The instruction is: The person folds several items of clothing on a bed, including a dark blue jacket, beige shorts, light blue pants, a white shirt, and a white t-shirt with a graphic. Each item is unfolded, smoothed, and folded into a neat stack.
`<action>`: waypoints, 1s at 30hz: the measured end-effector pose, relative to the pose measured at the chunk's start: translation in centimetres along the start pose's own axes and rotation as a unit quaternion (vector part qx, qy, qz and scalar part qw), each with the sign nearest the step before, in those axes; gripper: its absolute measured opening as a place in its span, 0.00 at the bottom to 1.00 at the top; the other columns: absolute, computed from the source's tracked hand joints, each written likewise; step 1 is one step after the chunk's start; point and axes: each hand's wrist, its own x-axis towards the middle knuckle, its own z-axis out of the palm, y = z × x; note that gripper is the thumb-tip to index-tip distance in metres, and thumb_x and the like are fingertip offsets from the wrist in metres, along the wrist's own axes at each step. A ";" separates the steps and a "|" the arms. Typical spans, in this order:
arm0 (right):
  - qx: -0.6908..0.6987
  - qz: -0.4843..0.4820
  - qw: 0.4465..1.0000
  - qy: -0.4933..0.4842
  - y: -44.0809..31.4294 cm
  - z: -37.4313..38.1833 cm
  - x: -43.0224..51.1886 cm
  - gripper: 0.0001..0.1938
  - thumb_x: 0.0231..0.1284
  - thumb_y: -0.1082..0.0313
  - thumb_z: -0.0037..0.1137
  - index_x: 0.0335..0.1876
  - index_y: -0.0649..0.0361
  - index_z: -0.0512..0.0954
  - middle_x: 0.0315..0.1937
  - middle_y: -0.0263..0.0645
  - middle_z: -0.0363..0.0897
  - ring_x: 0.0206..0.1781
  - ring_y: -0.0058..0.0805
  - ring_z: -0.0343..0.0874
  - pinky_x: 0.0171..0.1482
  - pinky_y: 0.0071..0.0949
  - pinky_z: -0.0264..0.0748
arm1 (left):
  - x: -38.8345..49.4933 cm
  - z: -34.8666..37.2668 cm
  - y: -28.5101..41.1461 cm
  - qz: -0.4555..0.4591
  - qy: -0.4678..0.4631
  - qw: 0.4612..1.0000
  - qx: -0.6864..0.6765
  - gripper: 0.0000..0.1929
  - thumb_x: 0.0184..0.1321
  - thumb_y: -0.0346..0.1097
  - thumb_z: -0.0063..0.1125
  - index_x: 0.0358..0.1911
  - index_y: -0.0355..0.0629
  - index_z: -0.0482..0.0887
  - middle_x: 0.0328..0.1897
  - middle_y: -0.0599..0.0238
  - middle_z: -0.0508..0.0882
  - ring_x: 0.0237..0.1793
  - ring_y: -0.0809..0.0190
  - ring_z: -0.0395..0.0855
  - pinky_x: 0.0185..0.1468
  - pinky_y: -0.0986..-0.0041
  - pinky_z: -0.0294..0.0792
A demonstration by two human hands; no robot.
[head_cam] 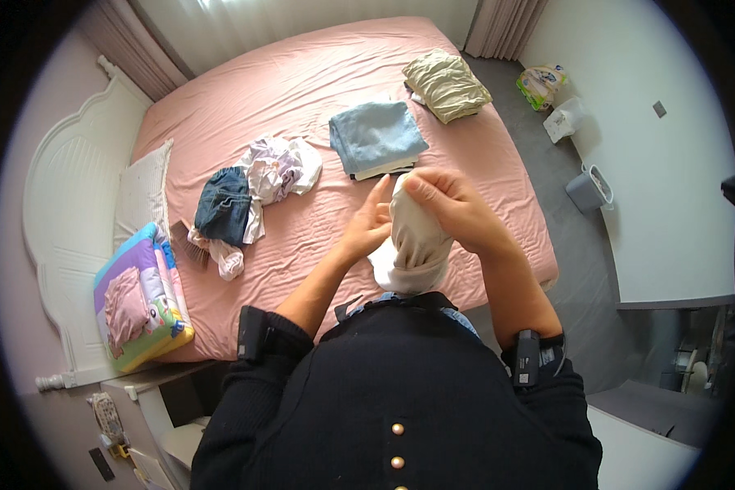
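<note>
A cream-white cloth garment (pixel 418 245) hangs bunched in front of my chest, over the near side of the bed. The fingers of my right hand (pixel 444 199) pinch its upper end. My left hand (pixel 369 225) is at the garment's left side with index finger and thumb spread; whether its other fingers grip the fabric is hidden. Just beyond my hands lies a folded stack topped with light-blue denim (pixel 376 138), with white and dark layers beneath. Left of it is a loose heap of white and lilac clothes (pixel 278 168) beside dark-blue denim (pixel 223 205).
The bed (pixel 306 251) has a pink sheet and a white headboard (pixel 67 202). Folded pale-green fabric (pixel 447 86) lies near its far right corner. A bed brush (pixel 190 245), a pillow (pixel 144 187) and a folded colourful quilt (pixel 171 300) are at left. A grey bin (pixel 588 190) stands by the right wall.
</note>
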 end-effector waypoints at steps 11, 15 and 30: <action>0.058 -0.033 0.988 0.142 -0.6 -0.5 -0.6 0.15 0.71 0.60 0.48 0.45 0.66 0.79 0.35 0.30 0.80 0.36 0.14 0.75 0.40 0.15 0.72 | -7.7 1.6 5.3 0.181 0.143 0.965 0.121 0.07 0.61 0.30 0.52 0.28 0.37 0.79 0.28 0.58 0.82 0.29 0.55 0.81 0.36 0.71 0.70; 0.130 -0.040 0.978 0.161 0.7 1.3 0.4 0.15 0.71 0.60 0.48 0.47 0.64 0.78 0.38 0.32 0.80 0.39 0.17 0.77 0.43 0.18 0.74 | -8.1 4.2 3.4 0.067 0.085 0.991 0.081 0.09 0.63 0.33 0.51 0.31 0.35 0.80 0.28 0.54 0.83 0.32 0.47 0.83 0.38 0.61 0.73; 0.120 -0.049 0.981 0.145 0.0 3.2 1.0 0.17 0.73 0.57 0.42 0.50 0.63 0.76 0.42 0.37 0.81 0.44 0.23 0.80 0.46 0.23 0.77 | -5.7 0.8 -4.6 -0.195 0.228 0.952 0.063 0.24 0.50 0.53 0.63 0.37 0.36 0.83 0.39 0.50 0.85 0.42 0.43 0.82 0.47 0.60 0.72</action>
